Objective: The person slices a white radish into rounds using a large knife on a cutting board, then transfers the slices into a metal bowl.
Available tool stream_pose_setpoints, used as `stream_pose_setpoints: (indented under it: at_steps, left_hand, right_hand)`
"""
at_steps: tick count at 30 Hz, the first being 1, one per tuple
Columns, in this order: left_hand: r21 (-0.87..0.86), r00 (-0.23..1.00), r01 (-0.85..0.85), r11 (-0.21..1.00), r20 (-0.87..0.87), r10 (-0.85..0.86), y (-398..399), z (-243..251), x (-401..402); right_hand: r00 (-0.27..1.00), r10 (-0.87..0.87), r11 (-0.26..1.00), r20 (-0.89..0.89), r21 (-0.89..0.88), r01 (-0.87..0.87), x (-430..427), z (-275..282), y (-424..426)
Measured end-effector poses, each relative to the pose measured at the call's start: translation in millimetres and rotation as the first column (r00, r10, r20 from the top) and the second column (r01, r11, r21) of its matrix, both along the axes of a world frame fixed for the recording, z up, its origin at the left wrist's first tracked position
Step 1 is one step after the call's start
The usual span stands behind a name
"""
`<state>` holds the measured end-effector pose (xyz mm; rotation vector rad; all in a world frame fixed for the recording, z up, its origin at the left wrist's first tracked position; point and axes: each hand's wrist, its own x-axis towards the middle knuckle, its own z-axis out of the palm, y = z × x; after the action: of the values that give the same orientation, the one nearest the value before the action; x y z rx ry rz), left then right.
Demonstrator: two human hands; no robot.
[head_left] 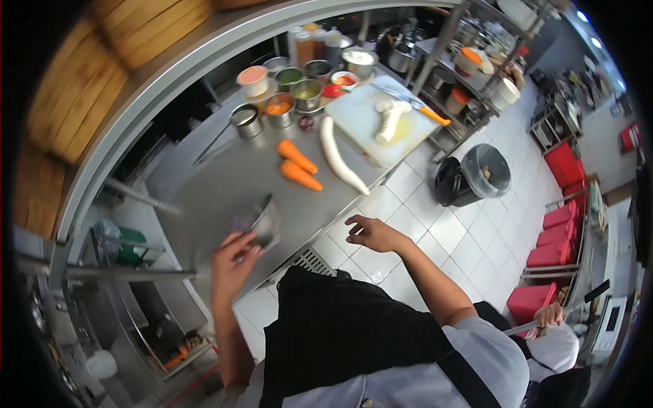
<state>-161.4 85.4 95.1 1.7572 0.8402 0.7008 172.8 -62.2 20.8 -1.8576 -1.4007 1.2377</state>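
My left hand (239, 260) grips the rim of a small metal bowl (265, 224), tilted and blurred, near the front edge of the steel counter (199, 204). Something purplish shows beside the bowl; I cannot tell what. My right hand (375, 234) holds nothing, its fingers apart and curled, over the floor just off the counter's edge. Two carrots (297, 157) and a long white peeled root (336, 158) lie on the counter. To their right, a white cutting board (382, 120) bears cut white pieces (392, 120) and a knife with an orange handle (433, 115).
Metal pots of sauces (279, 109), a red onion (306, 123) and squeeze bottles (316, 43) stand at the counter's back. A lined trash bin (485, 171) stands on the tiled floor. At lower right, another person's hand (549, 314) holds a pole. A sink (171, 311) is at left.
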Motion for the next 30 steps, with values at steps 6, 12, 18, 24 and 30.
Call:
stream_pose_setpoints:
  at_steps: [6, 12, 18, 24, 30]
  left_hand:
    - [0.445, 0.965, -0.064, 0.893, -0.201, 0.169, 36, -105, 82]
    - [0.444, 0.911, -0.227, 0.867, -0.218, 0.35, 35, -132, 67]
    - [0.391, 0.978, -0.121, 0.912, -0.113, 0.178, 27, -46, 194]
    - [0.269, 0.949, 0.132, 0.954, -0.311, -0.044, 34, -108, 416]
    - [0.503, 0.796, 0.055, 0.862, -0.544, 0.267, 37, -125, 490]
  right_hand:
    - [0.986, -0.164, 0.973, 0.016, 0.169, 0.159, 70, -1, 18]
    - [0.938, -0.315, 0.945, 0.148, 0.146, 0.294, 168, 15, 4]
    - [0.829, -0.33, 0.923, 0.452, 0.339, 0.183, 281, 28, 34]
    - [0.699, -0.05, 0.959, 0.714, 0.23, -0.166, 362, 13, 137]
    - [0.476, 0.35, 0.745, 0.807, 0.068, -0.664, 409, -10, 201]
